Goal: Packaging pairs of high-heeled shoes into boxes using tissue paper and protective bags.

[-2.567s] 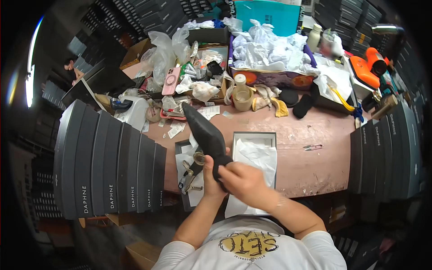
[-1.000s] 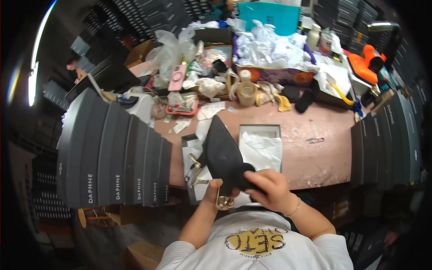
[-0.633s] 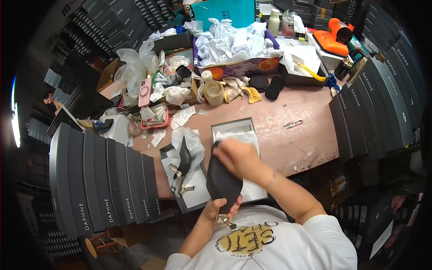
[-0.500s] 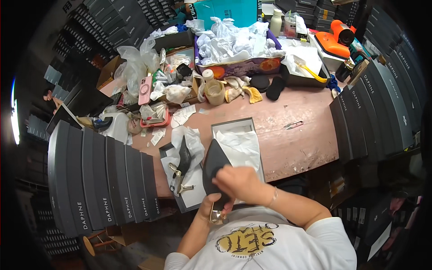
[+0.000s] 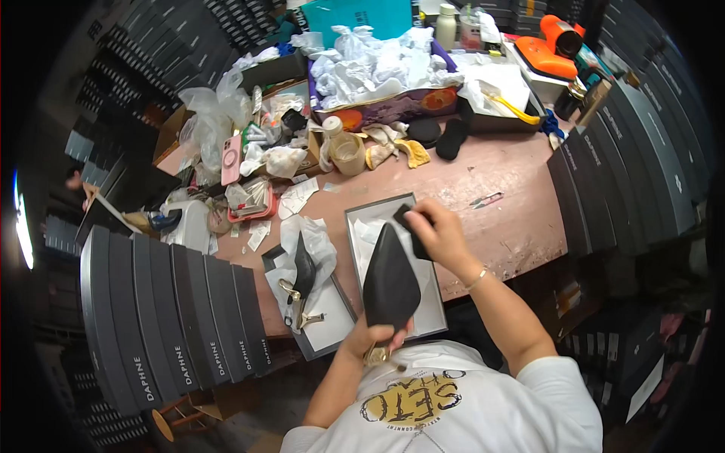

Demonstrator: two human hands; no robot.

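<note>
Gripping the heel end of a black pointed shoe, the left hand sits closest to the person's chest, fingers wrapped around the back of the shoe with its thin gold heel poking out below the palm. The shoe rises from that hand with its sole facing the camera and its toe pointing away, toward the right hand. That hand is just beyond the toe, closed around a small dark pad pressed near the shoe's tip — whether the pad actually touches the leather cannot be told. Under both hands lies an open grey shoebox lined with white paper, resting on the near edge of the pinkish table. Just to its left, the box lid holds the second black shoe, lying on crumpled white paper with its gold heel toward the person. Further left stands a row of dark shoeboxes on end; another row lines the right side. At the far side of the table sit a roll of tape, a pink phone and a carton of crumpled paper.
</note>
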